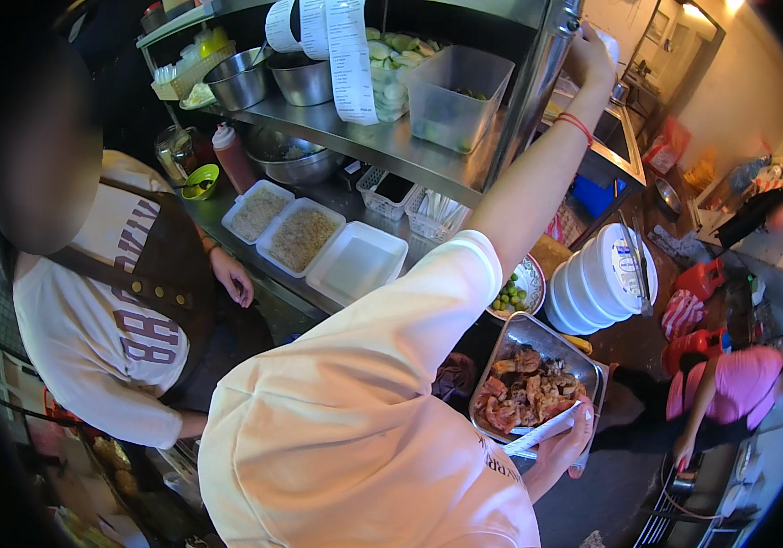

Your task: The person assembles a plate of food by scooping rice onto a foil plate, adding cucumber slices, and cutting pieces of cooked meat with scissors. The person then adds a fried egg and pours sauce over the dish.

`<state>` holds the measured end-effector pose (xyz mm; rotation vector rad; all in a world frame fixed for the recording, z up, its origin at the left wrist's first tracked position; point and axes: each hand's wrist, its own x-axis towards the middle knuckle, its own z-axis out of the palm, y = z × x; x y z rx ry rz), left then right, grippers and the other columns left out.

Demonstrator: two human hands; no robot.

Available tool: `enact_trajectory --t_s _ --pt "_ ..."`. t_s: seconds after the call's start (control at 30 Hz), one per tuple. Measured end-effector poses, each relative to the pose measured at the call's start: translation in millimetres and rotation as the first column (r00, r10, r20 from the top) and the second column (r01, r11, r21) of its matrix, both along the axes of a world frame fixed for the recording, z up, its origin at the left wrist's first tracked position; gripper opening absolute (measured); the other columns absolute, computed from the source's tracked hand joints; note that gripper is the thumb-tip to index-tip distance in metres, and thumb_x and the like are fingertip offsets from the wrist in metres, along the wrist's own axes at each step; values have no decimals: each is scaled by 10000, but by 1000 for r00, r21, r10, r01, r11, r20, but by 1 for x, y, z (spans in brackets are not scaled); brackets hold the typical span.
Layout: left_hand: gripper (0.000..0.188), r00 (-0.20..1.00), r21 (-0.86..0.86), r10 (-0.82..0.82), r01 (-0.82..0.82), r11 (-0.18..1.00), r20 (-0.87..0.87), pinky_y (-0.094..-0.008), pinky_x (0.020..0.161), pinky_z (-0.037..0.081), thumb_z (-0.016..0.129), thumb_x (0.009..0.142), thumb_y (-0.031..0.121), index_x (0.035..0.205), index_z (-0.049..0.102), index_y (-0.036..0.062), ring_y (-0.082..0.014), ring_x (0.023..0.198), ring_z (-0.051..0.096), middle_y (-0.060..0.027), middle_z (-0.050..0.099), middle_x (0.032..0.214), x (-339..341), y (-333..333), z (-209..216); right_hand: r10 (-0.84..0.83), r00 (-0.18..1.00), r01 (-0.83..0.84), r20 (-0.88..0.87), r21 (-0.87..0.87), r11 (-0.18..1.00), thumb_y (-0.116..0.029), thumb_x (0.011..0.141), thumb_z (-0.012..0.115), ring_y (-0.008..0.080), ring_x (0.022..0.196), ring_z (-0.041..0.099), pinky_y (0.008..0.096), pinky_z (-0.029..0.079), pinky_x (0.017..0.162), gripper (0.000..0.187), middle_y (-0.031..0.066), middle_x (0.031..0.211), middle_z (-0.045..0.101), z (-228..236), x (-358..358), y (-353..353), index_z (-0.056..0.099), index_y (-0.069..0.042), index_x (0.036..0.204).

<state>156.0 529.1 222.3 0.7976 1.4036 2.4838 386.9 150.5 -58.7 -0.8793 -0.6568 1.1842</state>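
Note:
My left arm, with a red cord on its wrist, stretches up past the shelf post. My left hand (589,59) is closed around something white, mostly hidden by the fingers. Low on the right, my right hand (563,446) is closed on a white strip (545,429) that looks like paper, beside the rim of a metal tray (598,379). Browned pieces of cooked meat (528,395) lie in the tray. Behind it stands a bowl of small green citrus fruits (512,294), next to a stack of round white tubs (597,279).
A steel shelf (382,142) holds metal bowls, a clear bin (460,96) and hanging paper slips (350,59). Below are white containers (300,236), two filled with grainy food. A co-worker (126,301) in a dark apron stands left; a person in pink (729,388) works at right.

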Motion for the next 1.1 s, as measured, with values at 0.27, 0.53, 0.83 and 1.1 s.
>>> enact_trajectory --t_s 0.27,0.53,0.83,1.1 --pt "222 840 618 -372 543 568 -395 -261 395 341 478 745 81 527 511 56 -70 464 476 -25 530 512 71 -64 43 39 998 -40 41 6 999 -179 835 535 156 586 565 263 482 546 183 88 675 577 19 -19 10 542 -15 916" --pt "128 590 568 137 649 506 -796 -304 631 454 486 792 100 810 606 59 -151 675 596 -71 611 723 18 -247 12 31 996 -33 84 22 999 -196 827 549 169 551 547 254 451 533 203 86 657 570 30 -43 18 543 -17 923" --pt "192 738 89 -281 418 904 -614 -172 509 384 508 852 163 812 593 -5 -31 600 484 -2 556 675 -165 -268 -54 41 876 -142 481 174 974 -165 844 513 166 562 556 251 438 533 222 110 697 579 70 -78 81 563 37 922" --pt "377 776 148 50 57 987 -629 -296 404 306 482 861 259 615 494 -26 -125 402 364 -106 412 446 -233 -223 -43 -293 676 -165 677 526 834 -202 852 517 96 629 536 215 418 593 266 58 715 597 185 -207 141 599 32 947"
